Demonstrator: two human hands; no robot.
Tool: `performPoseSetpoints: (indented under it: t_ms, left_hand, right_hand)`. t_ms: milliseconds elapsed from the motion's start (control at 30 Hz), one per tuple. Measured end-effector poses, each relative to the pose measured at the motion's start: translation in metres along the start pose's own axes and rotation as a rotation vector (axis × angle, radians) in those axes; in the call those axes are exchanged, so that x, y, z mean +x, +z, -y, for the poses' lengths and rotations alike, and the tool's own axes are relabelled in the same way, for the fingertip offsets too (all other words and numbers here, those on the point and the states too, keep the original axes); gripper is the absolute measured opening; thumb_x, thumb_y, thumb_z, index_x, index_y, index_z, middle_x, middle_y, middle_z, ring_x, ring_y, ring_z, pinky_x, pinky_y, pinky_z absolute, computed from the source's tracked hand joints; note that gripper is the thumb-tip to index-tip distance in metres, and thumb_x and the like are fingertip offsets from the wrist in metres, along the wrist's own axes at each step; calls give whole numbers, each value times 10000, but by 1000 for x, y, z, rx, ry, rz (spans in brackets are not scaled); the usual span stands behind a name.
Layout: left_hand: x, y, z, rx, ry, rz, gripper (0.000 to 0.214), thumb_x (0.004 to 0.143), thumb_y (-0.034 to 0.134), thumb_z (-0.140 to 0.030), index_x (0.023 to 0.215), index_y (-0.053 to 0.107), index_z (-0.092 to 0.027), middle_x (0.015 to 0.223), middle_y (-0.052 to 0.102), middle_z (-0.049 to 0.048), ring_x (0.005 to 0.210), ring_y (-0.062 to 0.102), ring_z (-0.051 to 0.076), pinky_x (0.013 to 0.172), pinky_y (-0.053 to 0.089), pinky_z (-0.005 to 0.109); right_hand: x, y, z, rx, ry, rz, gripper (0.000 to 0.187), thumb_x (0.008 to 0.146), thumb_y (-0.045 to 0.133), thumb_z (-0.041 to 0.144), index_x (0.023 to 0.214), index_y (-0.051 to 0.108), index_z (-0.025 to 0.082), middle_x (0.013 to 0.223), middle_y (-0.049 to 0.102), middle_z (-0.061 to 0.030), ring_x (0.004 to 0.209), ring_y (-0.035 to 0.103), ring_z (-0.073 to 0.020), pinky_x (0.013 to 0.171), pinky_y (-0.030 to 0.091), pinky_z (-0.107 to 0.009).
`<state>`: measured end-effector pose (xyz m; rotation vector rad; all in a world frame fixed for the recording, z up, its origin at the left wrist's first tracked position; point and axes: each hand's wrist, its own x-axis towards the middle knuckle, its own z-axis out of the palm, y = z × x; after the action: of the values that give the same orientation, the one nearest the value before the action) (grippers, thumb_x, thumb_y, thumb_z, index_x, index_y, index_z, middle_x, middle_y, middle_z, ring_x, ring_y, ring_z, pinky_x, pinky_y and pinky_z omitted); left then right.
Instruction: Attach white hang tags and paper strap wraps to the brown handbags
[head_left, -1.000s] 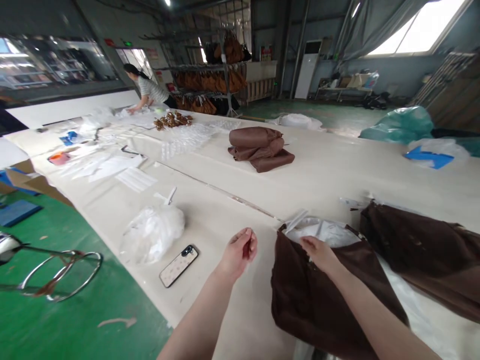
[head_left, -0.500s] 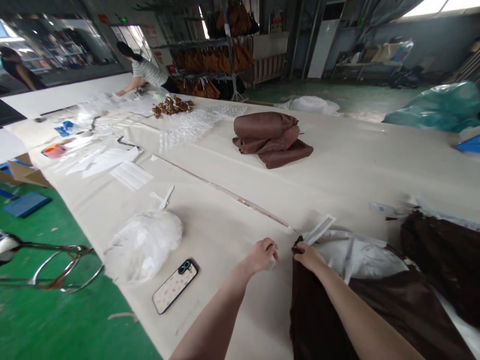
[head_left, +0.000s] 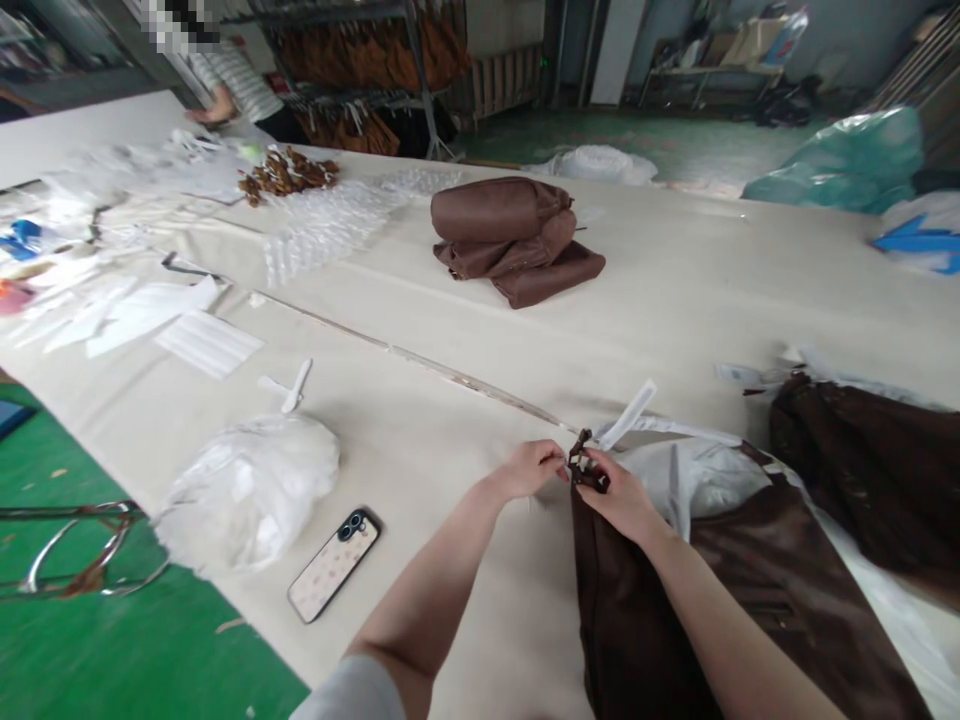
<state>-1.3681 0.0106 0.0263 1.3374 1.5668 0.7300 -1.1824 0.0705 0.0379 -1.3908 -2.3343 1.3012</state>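
Note:
A dark brown bag lies at the table's near edge, with white wrapping showing at its open top. My right hand is closed on the bag's upper left corner, by a small brown strap tab with a bit of metal. Just left of that corner, my left hand is pinched. Its fingertips meet the tab, and what they hold is too small to make out. A white-wrapped strip sticks up behind my right hand.
A second dark brown bag lies on the right. Folded brown bags are stacked across the table. To the left are a phone, a crumpled clear plastic bag and white sheets. A person leans over the far end.
My left hand has moved right and up to the bag's corner, beside my right hand. The brown tab now stands up between them. The view has tilted down and turned slightly right.

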Motion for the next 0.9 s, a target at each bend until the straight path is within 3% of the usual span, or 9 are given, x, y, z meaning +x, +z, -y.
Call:
performPoseSetpoints:
  t_ms: [267,433,533,667,800,900]
  left_hand:
    - [6,-5,-16,191,-55,-50,157,832,530,-238,925,642,-179,783,700,20,726,625,158,641,436,227]
    - [12,-8,-25,292,-50,-31,100,772,581,-237,819,665,-211,782,690,23,772,626,192,694,440,257]
    - [13,-10,-31,315,-30,0,107,757,565,-202,795,665,-206,810,685,35,829,619,205,749,435,269]
    - [10,-15,-30,275,-30,30,198,726,575,-207,919,616,-189,893,660,32,851,596,191,726,439,249]
    - [8,-22,-20,181,-83,20,208,850,386,-249,971,535,-169,834,603,12,760,563,150,652,441,230]
    - [7,-26,-13,163,-84,0,224,885,311,-218,934,524,-168,814,580,13,767,544,144,711,445,244]
  right_hand:
    - [-4,2,3,-2,-41,-7,446,768,564,375,1198,549,259,867,692,-12,789,656,-204,704,470,-294]
    - [1,4,-2,86,-72,-106,362,893,347,388,1078,609,221,1028,697,-68,977,641,-229,851,458,-334]
    - [4,7,-5,89,-74,-144,319,860,383,348,1014,627,214,1027,699,-73,989,637,-231,891,449,-343]
    - [7,8,-5,137,-27,-160,290,818,416,350,952,633,212,976,708,-66,963,643,-227,880,458,-338]
    - [7,10,-6,175,-12,-166,295,809,422,379,927,636,215,942,710,-62,933,648,-227,850,468,-336]
    - [8,12,-5,171,-1,-175,282,799,440,377,917,642,220,939,710,-60,927,649,-225,840,470,-333]
